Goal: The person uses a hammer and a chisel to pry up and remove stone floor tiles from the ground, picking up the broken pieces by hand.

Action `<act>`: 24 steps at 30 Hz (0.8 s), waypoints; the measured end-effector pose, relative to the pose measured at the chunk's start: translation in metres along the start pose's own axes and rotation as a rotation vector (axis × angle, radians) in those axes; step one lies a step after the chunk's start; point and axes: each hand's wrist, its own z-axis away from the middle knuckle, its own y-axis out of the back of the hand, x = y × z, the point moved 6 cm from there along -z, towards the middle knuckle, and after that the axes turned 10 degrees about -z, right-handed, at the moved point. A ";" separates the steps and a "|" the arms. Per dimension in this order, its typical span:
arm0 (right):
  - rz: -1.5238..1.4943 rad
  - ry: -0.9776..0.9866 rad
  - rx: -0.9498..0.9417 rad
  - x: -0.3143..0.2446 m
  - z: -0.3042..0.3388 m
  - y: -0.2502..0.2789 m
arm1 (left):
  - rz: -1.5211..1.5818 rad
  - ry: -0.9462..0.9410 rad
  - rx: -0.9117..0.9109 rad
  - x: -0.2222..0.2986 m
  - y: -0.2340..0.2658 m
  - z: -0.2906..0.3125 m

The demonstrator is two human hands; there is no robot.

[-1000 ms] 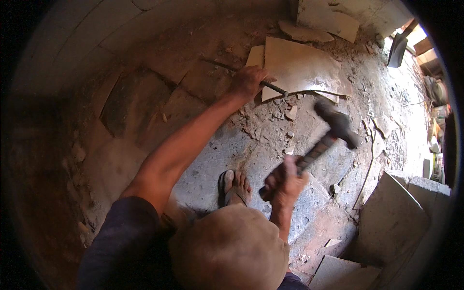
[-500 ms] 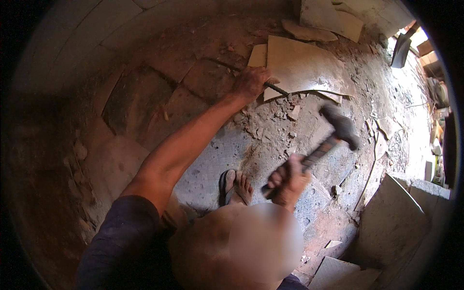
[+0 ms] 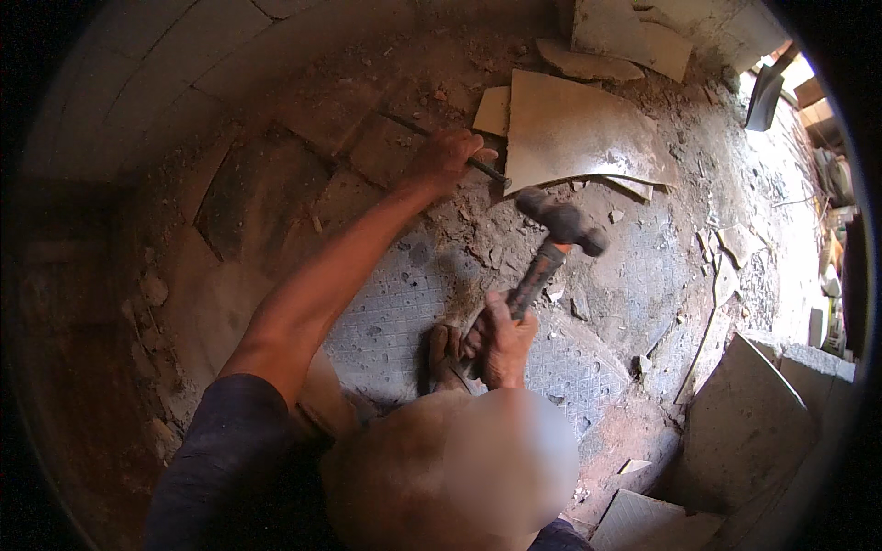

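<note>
My left hand point(image 3: 445, 160) is closed round a thin dark metal rod point(image 3: 487, 171), which looks like a chisel. The rod's near end points right, beside the lower left corner of a large pale tile slab point(image 3: 579, 133). My fist hides the rod's middle. In my right hand point(image 3: 503, 342) is a hammer point(image 3: 562, 225) with a dark head and a dark handle with orange marks. Its fingers wrap the lower handle. The slightly blurred head is over broken mortar, a little right of the rod's end and apart from it.
Rubble point(image 3: 478, 230) lies round a blue-grey ridged floor patch point(image 3: 395, 303). Large broken slabs point(image 3: 749, 422) lean at the lower right, with another slab piece point(image 3: 634, 37) at the back. A dark blade-shaped tool point(image 3: 764, 96) stands at the far right. My foot point(image 3: 446, 354) is close below the hammer handle.
My left hand and the rod have moved left. The hammer has swung left, its head now nearer the rod's end and my right hand further left and slightly higher.
</note>
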 end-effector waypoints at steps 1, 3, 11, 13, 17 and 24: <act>0.004 0.051 0.023 -0.007 0.000 0.007 | 0.037 0.007 -0.004 0.002 0.002 -0.001; -0.046 0.105 0.021 -0.030 0.006 0.009 | 0.100 0.024 -0.009 0.004 0.008 -0.004; 0.013 0.154 0.108 -0.039 0.010 0.034 | -0.068 0.105 0.036 -0.018 0.096 -0.035; 0.026 0.086 0.127 -0.018 0.012 0.043 | -0.042 0.206 0.039 -0.031 0.124 -0.047; 0.125 0.010 0.150 0.018 0.013 0.050 | 0.149 0.230 0.158 -0.055 0.140 -0.057; 0.252 0.001 0.093 0.032 0.015 0.033 | -0.081 -0.119 0.300 -0.013 0.127 -0.046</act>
